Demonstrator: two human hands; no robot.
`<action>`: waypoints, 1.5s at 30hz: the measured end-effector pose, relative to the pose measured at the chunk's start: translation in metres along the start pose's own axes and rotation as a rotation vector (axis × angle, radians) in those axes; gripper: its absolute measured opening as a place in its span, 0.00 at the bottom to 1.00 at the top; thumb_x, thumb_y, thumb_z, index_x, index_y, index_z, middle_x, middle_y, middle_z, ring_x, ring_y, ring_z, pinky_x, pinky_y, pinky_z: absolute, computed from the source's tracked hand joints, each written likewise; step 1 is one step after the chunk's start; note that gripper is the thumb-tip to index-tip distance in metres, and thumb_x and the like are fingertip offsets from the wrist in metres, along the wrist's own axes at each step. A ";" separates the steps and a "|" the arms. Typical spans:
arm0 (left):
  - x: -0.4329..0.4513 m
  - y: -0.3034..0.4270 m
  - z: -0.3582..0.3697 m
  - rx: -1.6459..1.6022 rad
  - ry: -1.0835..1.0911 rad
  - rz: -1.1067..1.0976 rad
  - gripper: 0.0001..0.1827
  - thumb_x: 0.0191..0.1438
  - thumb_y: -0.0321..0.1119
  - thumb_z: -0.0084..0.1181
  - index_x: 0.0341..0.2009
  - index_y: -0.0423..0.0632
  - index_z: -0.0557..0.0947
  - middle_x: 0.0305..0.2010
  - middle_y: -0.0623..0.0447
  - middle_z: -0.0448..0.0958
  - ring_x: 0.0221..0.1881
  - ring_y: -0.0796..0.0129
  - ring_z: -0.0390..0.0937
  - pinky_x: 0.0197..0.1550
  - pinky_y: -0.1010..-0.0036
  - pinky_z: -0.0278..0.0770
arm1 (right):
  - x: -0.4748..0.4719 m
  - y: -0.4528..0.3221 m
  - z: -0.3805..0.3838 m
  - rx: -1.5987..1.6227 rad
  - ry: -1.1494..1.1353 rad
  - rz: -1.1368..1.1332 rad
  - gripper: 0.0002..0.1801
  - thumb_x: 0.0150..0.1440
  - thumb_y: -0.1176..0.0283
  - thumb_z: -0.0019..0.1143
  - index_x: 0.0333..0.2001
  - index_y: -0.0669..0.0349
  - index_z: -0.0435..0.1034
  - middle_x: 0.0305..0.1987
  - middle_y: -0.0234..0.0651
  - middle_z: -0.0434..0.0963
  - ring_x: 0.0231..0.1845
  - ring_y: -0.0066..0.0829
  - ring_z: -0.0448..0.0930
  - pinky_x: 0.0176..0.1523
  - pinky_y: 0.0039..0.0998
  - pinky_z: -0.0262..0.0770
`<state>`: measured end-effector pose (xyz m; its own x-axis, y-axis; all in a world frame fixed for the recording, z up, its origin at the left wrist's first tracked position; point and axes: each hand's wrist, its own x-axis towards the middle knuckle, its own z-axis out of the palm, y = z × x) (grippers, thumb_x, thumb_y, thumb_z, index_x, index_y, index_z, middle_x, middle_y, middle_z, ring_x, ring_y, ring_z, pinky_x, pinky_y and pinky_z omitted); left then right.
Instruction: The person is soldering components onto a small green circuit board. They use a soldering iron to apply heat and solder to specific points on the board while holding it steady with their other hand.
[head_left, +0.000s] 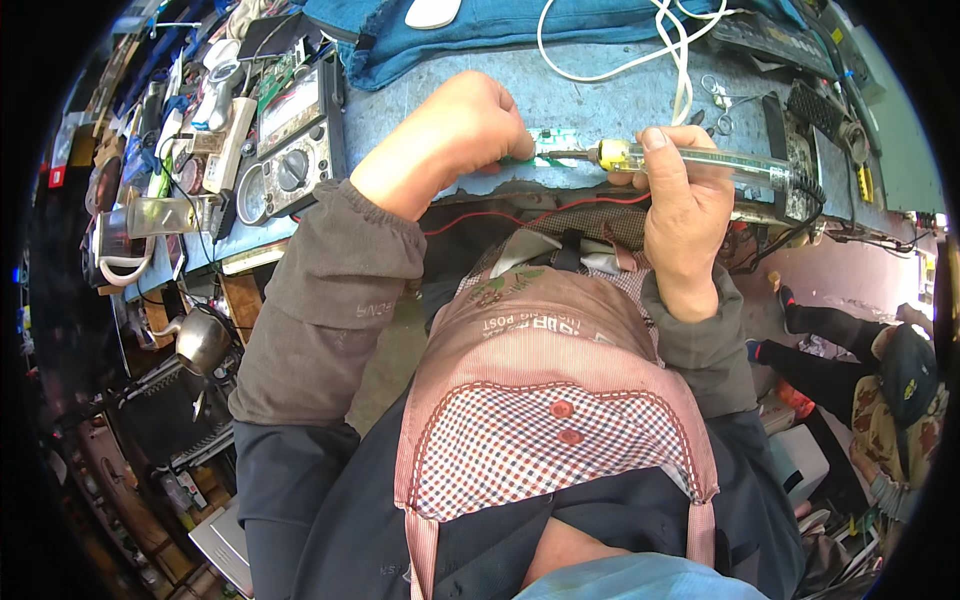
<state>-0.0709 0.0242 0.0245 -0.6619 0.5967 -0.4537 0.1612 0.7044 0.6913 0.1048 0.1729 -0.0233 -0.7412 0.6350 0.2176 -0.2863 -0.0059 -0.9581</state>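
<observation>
A small green circuit board (559, 137) lies near the front edge of the blue worktop. Curled around its left end is my left hand (476, 135), with thumb and fingertips pinched at the board; the exact grip is partly hidden by the fingers. My right hand (684, 210) grips a soldering iron (735, 163) by its clear plastic handle with a yellow collar. The iron's metal tip points left and reaches over the board, close to my left fingertips. A black cord trails from the handle's right end.
At left stand an analog multimeter (292, 150), a magnifier (221, 90) and heaped tools. Blue cloth (480, 37) and a white cable (679, 60) lie at the back. Scissors-like forceps (724, 112) are at right. A red wire (480, 215) hangs along the front edge. A person (892, 375) sits at right.
</observation>
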 end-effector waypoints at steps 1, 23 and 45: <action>-0.001 0.001 0.000 0.003 -0.001 0.005 0.07 0.48 0.30 0.69 0.29 0.39 0.86 0.28 0.52 0.82 0.29 0.67 0.79 0.33 0.70 0.79 | 0.000 0.001 0.000 0.006 0.001 -0.001 0.11 0.70 0.68 0.63 0.42 0.67 0.76 0.30 0.34 0.83 0.30 0.22 0.84 0.35 0.22 0.79; 0.003 -0.006 -0.001 -0.008 -0.014 0.002 0.07 0.48 0.30 0.69 0.30 0.39 0.87 0.28 0.52 0.82 0.29 0.68 0.79 0.34 0.72 0.80 | 0.004 0.005 -0.006 0.056 -0.012 -0.029 0.10 0.71 0.70 0.59 0.42 0.67 0.76 0.34 0.34 0.81 0.28 0.19 0.78 0.36 0.27 0.85; -0.001 -0.037 0.003 -0.183 0.020 0.250 0.10 0.45 0.21 0.69 0.35 0.38 0.85 0.28 0.53 0.81 0.28 0.71 0.79 0.32 0.74 0.78 | 0.044 -0.057 0.055 -0.481 -0.407 -0.353 0.14 0.68 0.70 0.67 0.30 0.64 0.76 0.23 0.25 0.76 0.22 0.12 0.72 0.27 0.19 0.64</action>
<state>-0.0747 -0.0015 -0.0026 -0.6329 0.7337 -0.2474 0.1876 0.4553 0.8704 0.0554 0.1590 0.0508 -0.8480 0.1979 0.4917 -0.3207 0.5471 -0.7732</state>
